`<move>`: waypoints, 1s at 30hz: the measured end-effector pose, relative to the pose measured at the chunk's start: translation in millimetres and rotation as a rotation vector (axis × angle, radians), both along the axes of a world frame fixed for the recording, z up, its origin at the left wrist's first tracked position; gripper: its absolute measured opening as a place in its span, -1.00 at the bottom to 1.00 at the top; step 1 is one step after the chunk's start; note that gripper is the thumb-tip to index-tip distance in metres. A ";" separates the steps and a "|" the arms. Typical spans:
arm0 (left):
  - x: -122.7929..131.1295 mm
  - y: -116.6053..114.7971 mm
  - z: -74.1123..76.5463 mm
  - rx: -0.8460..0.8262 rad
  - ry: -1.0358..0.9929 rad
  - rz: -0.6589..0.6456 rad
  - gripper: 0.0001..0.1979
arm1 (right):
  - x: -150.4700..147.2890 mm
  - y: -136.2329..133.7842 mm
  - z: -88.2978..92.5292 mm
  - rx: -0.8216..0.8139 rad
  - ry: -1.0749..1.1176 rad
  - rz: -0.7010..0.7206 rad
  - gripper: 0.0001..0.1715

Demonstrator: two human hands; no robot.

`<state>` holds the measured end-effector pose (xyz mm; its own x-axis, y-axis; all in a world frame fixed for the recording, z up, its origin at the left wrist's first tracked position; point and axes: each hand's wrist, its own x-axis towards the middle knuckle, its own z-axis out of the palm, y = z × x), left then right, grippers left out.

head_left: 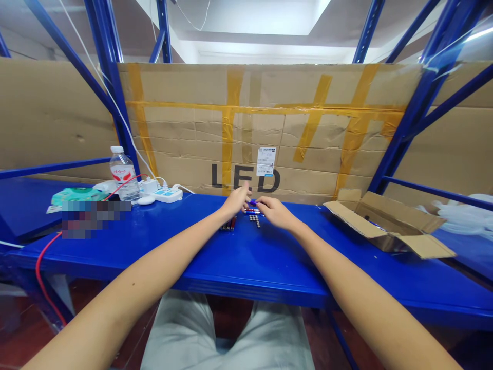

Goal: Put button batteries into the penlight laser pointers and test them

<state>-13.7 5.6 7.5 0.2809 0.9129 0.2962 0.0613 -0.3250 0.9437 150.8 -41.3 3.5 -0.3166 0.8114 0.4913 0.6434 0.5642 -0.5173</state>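
Observation:
Both my arms reach forward over a blue metal shelf. My left hand and my right hand meet near the back of the shelf, fingers pinched together on a small dark pen-like item held between them. Below my left hand lies a row of several dark red-tipped sticks. A short row of small dark pieces lies beside my right hand. What exactly the small items are I cannot make out.
A taped cardboard sheet marked LED walls off the back. An open cardboard box sits at the right. At the left stand a water bottle, a white power strip, a red cable and a green packet. Blue rack posts flank the shelf.

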 end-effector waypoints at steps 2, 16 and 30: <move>-4.6 1.9 4.2 -0.195 -0.249 -0.168 -0.36 | 2.5 1.2 0.5 0.020 0.035 -0.051 -0.71; -13.4 5.2 7.0 -0.345 -0.521 -0.321 -0.19 | 13.2 3.7 3.2 0.079 0.028 -0.196 -0.72; -12.3 1.7 9.6 -0.330 -0.495 -0.252 -0.24 | 13.2 0.1 5.8 0.039 -0.013 -0.224 -0.72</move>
